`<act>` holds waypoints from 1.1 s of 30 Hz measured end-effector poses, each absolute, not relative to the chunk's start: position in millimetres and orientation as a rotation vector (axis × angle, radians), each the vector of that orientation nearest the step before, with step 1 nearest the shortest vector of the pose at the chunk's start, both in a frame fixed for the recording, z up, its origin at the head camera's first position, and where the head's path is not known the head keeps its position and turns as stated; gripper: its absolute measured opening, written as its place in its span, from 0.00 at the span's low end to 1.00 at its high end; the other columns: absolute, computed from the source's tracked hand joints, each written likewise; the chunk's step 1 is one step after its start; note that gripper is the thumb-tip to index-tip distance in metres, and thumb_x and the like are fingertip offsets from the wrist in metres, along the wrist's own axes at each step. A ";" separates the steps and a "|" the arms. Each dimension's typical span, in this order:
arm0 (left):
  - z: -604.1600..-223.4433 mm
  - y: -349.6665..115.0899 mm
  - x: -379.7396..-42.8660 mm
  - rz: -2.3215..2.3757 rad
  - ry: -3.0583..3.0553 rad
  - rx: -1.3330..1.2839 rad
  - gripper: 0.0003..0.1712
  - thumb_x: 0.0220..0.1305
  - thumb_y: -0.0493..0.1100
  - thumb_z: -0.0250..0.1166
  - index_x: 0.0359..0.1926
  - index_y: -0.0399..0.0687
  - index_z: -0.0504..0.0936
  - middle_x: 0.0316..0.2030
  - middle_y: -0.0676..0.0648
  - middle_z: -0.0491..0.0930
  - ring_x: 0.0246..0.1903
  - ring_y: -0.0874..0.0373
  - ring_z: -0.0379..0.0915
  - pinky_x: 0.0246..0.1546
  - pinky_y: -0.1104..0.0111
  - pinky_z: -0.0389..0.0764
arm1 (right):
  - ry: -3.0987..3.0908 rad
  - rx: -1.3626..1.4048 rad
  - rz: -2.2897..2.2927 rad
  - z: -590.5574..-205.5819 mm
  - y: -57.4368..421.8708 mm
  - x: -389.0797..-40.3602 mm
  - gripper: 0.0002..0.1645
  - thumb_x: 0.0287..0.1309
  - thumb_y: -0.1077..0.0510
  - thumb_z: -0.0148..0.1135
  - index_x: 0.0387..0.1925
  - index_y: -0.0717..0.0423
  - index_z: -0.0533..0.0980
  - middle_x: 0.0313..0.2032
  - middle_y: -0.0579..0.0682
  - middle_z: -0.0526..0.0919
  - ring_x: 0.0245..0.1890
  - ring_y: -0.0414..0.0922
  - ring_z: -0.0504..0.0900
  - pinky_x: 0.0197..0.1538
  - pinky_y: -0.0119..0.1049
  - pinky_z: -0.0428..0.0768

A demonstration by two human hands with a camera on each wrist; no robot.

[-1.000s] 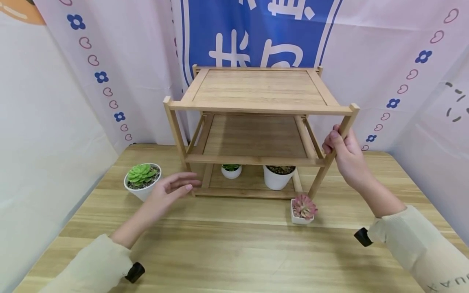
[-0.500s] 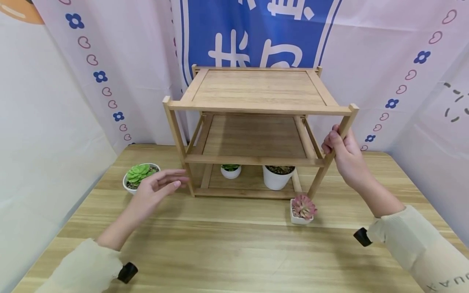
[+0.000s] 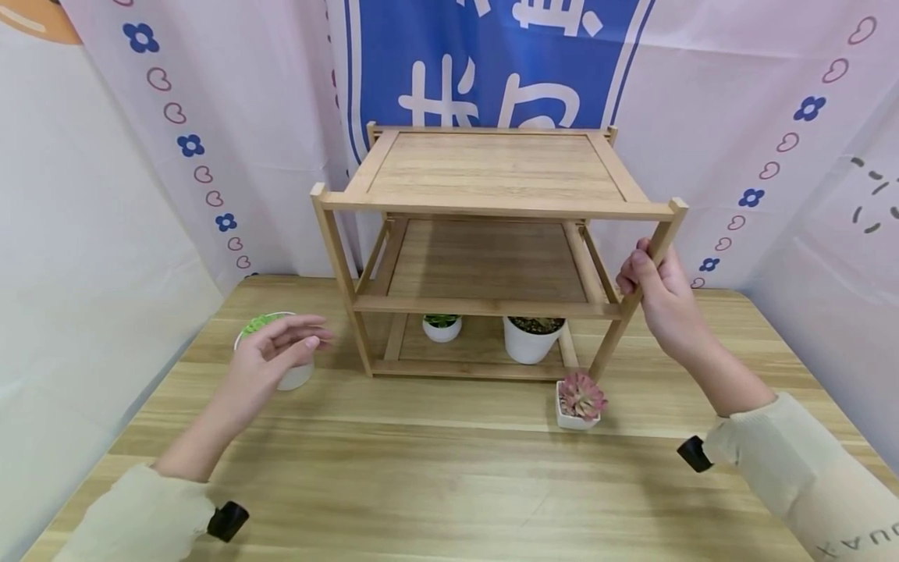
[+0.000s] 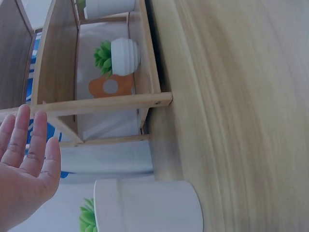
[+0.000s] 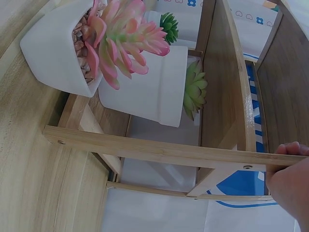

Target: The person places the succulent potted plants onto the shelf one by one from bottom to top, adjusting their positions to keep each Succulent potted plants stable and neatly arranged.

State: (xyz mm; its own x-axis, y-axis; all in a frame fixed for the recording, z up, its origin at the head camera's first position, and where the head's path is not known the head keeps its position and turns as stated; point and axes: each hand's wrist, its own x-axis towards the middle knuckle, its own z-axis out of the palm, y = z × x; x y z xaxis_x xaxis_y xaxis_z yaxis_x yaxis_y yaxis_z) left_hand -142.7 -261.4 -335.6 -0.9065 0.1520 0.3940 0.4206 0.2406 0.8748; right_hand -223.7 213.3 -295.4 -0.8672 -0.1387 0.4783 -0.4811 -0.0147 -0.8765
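A three-tier wooden shelf rack [image 3: 492, 168] stands at the back of the table. My right hand [image 3: 663, 300] grips its right front post, fingers curled round the wood below the top tier. To the left of the rack, my left hand [image 3: 263, 363] hovers with relaxed, spread fingers and holds nothing. Behind it is a white round pot [image 3: 296, 378] with a green succulent, partly hidden by the hand; the left wrist view shows this pot [image 4: 149, 208] below the fingers. On the bottom tier are a small white pot [image 3: 442, 332] and a larger white pot [image 3: 531, 346], both with succulents.
A square white pot with a pink succulent [image 3: 581, 396] sits at the rack's right front foot. The wooden table [image 3: 435, 484] extends forward of the rack. Printed curtains [image 3: 281, 117] hang close behind, and pale walls [image 3: 91, 257] flank the table.
My left hand has drawn leftward, away from the rack's left front post, and now covers part of the round pot. The right hand keeps its grip; rack and pots stay put.
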 end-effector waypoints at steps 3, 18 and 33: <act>-332.5 -264.2 -142.4 -1.704 -2.292 -0.522 0.16 0.74 0.29 0.58 0.56 0.47 0.82 0.46 0.55 0.87 0.46 0.63 0.84 0.48 0.76 0.81 | -2.008 0.653 1.968 -295.3 213.3 -223.7 0.09 0.81 0.56 0.43 0.47 0.58 0.60 0.31 0.49 0.64 0.32 0.43 0.66 0.39 0.29 0.69; -316.2 -283.5 -141.0 -1.762 -2.184 -0.444 0.18 0.75 0.31 0.58 0.60 0.50 0.82 0.48 0.54 0.87 0.46 0.65 0.83 0.44 0.78 0.81 | -2.002 0.659 1.971 -296.1 213.5 -224.7 0.10 0.81 0.55 0.43 0.48 0.60 0.59 0.32 0.49 0.64 0.32 0.43 0.67 0.39 0.30 0.70; -313.1 -313.4 -138.9 -1.819 -2.060 -0.370 0.20 0.74 0.30 0.57 0.62 0.48 0.81 0.52 0.54 0.85 0.49 0.66 0.81 0.46 0.80 0.80 | -1.995 0.656 1.970 -296.2 213.0 -224.6 0.09 0.81 0.56 0.43 0.48 0.59 0.59 0.31 0.50 0.64 0.32 0.43 0.66 0.38 0.29 0.69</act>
State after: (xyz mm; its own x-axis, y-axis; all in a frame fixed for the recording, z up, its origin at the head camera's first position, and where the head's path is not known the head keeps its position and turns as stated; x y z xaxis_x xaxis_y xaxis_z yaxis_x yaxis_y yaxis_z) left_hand -138.9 -313.4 -313.1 -0.8986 -0.0447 0.4365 0.4276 0.1340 0.8940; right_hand -224.6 213.0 -296.2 -0.8639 -0.1329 0.4858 -0.4875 -0.0220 -0.8729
